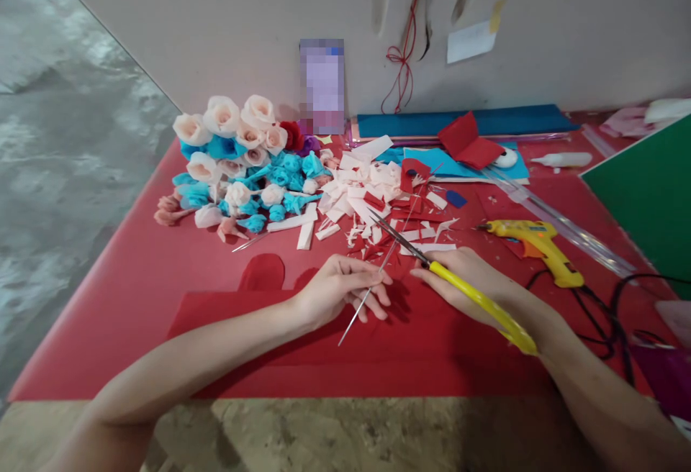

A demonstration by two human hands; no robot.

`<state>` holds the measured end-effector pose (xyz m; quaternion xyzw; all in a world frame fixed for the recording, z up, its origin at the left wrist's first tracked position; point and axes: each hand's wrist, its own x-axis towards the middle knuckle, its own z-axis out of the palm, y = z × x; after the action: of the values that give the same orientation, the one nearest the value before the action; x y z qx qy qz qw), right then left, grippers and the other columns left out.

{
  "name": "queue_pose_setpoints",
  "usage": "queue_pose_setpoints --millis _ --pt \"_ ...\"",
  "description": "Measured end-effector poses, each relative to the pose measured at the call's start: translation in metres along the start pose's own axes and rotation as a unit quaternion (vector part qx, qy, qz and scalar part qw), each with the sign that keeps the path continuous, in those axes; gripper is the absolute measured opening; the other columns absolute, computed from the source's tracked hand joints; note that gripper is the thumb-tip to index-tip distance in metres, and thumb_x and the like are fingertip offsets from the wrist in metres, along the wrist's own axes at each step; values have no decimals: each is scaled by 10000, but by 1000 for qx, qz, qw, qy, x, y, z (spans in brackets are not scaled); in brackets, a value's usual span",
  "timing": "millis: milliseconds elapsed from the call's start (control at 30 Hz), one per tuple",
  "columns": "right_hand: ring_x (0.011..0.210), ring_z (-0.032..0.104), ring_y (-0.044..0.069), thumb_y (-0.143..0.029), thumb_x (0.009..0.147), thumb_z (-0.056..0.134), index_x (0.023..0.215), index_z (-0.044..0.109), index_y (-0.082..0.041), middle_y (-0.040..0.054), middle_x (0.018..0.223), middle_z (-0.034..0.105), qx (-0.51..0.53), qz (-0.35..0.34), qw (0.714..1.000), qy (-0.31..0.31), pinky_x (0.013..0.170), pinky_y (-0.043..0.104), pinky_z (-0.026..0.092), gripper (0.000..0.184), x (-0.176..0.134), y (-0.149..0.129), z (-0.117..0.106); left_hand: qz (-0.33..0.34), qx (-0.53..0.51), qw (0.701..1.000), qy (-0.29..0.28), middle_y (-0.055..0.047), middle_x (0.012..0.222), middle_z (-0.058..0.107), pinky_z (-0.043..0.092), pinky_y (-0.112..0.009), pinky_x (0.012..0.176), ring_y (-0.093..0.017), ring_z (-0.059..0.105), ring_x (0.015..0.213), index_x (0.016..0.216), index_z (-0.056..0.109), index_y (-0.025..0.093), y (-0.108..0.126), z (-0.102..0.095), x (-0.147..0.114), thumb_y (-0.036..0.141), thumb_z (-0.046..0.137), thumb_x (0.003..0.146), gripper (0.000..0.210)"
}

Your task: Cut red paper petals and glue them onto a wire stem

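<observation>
While the left hand [345,286] pinched a thin, straight, silvery wire [353,319] between thumb and fingertips, the right hand [472,269] held slim steel scissors with long yellow handles [475,297], blades looking nearly closed. The wire slanted over a flat red sheet [216,317] towards a heap of white and red paper scraps [350,188]. To my mind, a firm pinch near the wire's middle was the way to stop it rolling, with the scissor points kept clear of the left fingertips. I could not tell whether the blades touched the wire or merely crossed it. Its upper end got lost among the scraps, the right fingers' grip was partly hidden, and the upright purple rectangle [324,87] behind was blurred beyond reading.
</observation>
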<state>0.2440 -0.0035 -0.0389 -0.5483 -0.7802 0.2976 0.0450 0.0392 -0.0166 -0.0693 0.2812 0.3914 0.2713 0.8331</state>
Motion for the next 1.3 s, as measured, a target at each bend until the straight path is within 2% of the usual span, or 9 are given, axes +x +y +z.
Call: queue_pose_setpoints --millis 167,333,533,767,867,967,1100,1200,1300 --pt "576 600 149 -274 798 521 681 615 -166 24 640 662 22 6 1000 14 507 212 403 185 4 0 0 -1 0 1000 0 -37 592 674 435 -132 354 -120 650 465 764 667 77 1 1 -1 224 648 734 150" --pt "585 579 146 -344 805 528 703 598 -146 26 636 629 31 36 993 106 493 202 381 234 6 3 -13 3 -4 1000 4 -40 578 668 430 -141 354 -132 651 464 742 667 80 2 3 -3 243 668 713 165" --pt "633 615 186 -453 822 498 654 538 -169 37 607 613 -49 63 992 100 542 230 405 332 1 6 -24 32 12 999 -5 -38 597 672 448 -143 368 -136 662 497 773 678 88 7 2 -4 256 662 725 175" --pt "577 638 270 -271 834 459 708 581 -114 184 661 653 -167 190 965 67 467 292 371 235 11 18 -9 141 39 989 38 -16 642 699 517 -157 497 -116 679 571 788 693 121 16 -1 -3 234 662 743 126" --pt "635 649 281 -230 803 498 859 615 -79 186 712 663 -197 196 958 71 494 297 381 199 11 18 -7 181 57 979 69 -31 692 724 537 -182 580 -128 692 642 818 692 130 16 -4 2 244 657 753 136" --pt "774 646 301 -255 812 505 984 611 -110 171 849 666 -212 175 957 94 563 320 413 249 14 11 -12 203 71 974 75 -56 756 739 546 -207 664 -136 698 693 839 696 132 14 -7 6 251 646 766 148" --pt "902 617 243 -273 884 432 955 634 -188 98 951 656 -195 146 962 125 705 330 452 231 43 0 -17 220 82 969 74 -73 820 741 549 -224 703 -147 699 730 846 703 133 10 -12 12 278 653 760 175" --pt "904 592 176 -347 892 474 994 595 -134 68 974 623 -168 153 967 112 792 371 480 265 80 -2 -12 227 87 966 87 -89 840 738 554 -263 721 -172 700 746 875 702 126 7 -15 16 319 661 746 236" --pt "941 578 177 -340 873 519 1086 548 -136 72 1075 578 -139 165 972 94 807 383 491 297 110 0 -7 233 90 964 88 -96 821 738 556 -292 730 -190 701 752 880 706 123 6 -17 18 344 663 738 266"
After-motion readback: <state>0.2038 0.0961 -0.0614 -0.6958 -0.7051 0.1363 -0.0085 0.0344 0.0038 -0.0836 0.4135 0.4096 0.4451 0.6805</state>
